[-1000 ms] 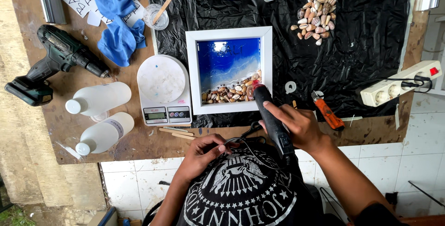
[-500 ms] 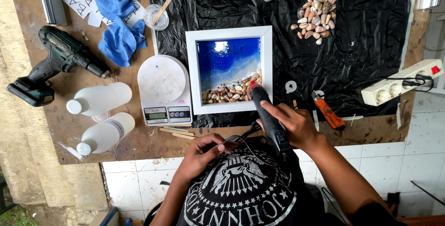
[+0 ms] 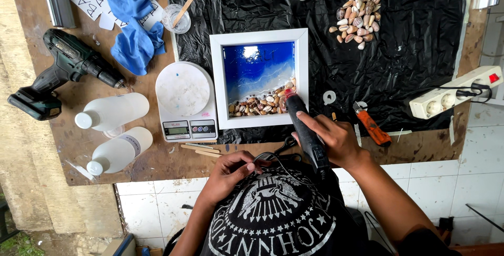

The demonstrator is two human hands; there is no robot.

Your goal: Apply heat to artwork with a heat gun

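Observation:
My right hand (image 3: pixel 332 139) grips a black handheld heat tool (image 3: pixel 302 125). Its reddish nozzle points at the row of small shells (image 3: pixel 258 105) along the lower edge of a white square frame (image 3: pixel 216 77) filled with glossy blue resin (image 3: pixel 257 67). My left hand (image 3: pixel 230 171) rests at the bench's front edge, fingers curled on the tool's black cord (image 3: pixel 273 156). A dark cap with a white print hides part of my arms.
A white digital scale (image 3: pixel 185 101) stands left of the frame, with two white bottles (image 3: pixel 113 112) and a green drill (image 3: pixel 63 70) further left. Blue gloves (image 3: pixel 131 22), a cup with a stick (image 3: pixel 177 17), loose shells (image 3: pixel 357 17), an orange knife (image 3: pixel 371 126) and a power strip (image 3: pixel 454 97) surround it.
The heat tool's nozzle has shifted only slightly over the shells. My left hand keeps its place on the cord.

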